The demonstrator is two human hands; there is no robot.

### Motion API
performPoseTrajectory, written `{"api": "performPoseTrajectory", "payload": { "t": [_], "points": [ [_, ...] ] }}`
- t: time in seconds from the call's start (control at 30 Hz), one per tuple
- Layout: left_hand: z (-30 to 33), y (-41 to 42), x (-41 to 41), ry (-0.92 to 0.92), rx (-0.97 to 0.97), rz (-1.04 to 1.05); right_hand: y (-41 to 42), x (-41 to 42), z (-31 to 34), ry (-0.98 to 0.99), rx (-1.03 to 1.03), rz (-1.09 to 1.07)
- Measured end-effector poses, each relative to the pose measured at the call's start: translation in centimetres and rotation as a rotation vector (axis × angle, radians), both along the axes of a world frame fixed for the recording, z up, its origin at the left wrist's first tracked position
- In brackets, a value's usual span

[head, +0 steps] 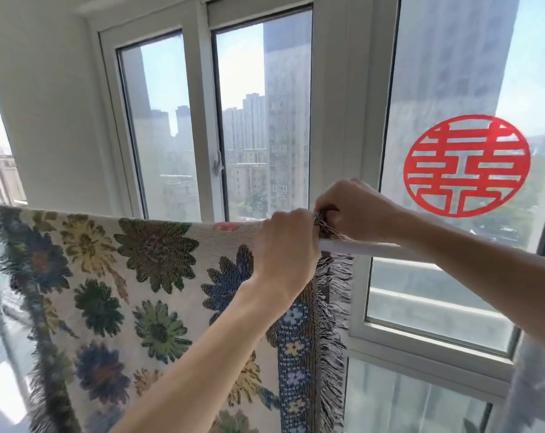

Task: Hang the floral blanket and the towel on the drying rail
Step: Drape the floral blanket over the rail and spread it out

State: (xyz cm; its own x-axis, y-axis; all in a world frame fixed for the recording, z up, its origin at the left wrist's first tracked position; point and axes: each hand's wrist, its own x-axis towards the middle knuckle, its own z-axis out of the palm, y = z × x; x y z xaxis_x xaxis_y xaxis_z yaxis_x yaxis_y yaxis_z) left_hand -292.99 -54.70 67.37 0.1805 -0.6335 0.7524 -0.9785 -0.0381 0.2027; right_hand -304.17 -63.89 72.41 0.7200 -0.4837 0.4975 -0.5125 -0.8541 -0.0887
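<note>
Both hands meet at the right end of the blanket's top fold. Our left hand [285, 245] is curled into a fist over the fold, its knuckles toward us, gripping the cloth where it bends over the drying rail [368, 249]. Our right hand [355, 210] reaches in from the right, fingers and thumb pinching a bunched bit of fringe at the blanket's upper right corner, just above the rail. The two hands almost touch, with only that tuft of fringe between them.

We see the floral blanket [133, 276] draped over the rail and hanging down toward us, spread from the left edge of the view to the hands. It is cream, woven with large blue, green and yellow flowers, with a blue flowered border and a dark fringe [333, 323] down its right edge. The rail is a white bar, bare only to the right of the blanket, where it passes under our right forearm.

Behind the rail stand white-framed windows [202, 120] with tall apartment blocks beyond the glass. A round red paper-cut decoration [466, 165] is stuck on the right-hand pane, above our right forearm. A window handle [218, 165] sits on the middle frame.

Both forearms are bare and raised, the left rising from the bottom centre, the right slanting in from the right edge. We cannot see any towel.
</note>
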Motion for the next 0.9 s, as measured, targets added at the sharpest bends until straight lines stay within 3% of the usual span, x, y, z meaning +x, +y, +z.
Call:
{"api": "performPoseTrajectory", "payload": {
  "t": [0.07, 0.2, 0.43, 0.8, 0.9],
  "points": [
    [0.5, -0.5, -1.3, -0.011, -0.03, -0.012, -0.6, -1.5, 0.3, -0.056, -0.018, -0.006],
    [0.8, -1.6, -4.1, -0.033, 0.023, -0.113, -1.2, -5.0, 0.7, 0.109, 0.13, -0.054],
    [-0.5, -2.7, -8.1, 0.014, 0.018, -0.226, -2.2, -10.1, 0.0, 0.122, 0.322, -0.033],
    [0.2, -3.8, -10.9, 0.055, -0.056, -0.254, -2.8, -12.9, -1.4, -0.206, 0.027, -0.033],
    [0.4, -4.1, -12.3, 0.039, -0.056, -0.26, -2.9, -14.4, -1.6, -0.238, 0.026, -0.046]
  ]
}}
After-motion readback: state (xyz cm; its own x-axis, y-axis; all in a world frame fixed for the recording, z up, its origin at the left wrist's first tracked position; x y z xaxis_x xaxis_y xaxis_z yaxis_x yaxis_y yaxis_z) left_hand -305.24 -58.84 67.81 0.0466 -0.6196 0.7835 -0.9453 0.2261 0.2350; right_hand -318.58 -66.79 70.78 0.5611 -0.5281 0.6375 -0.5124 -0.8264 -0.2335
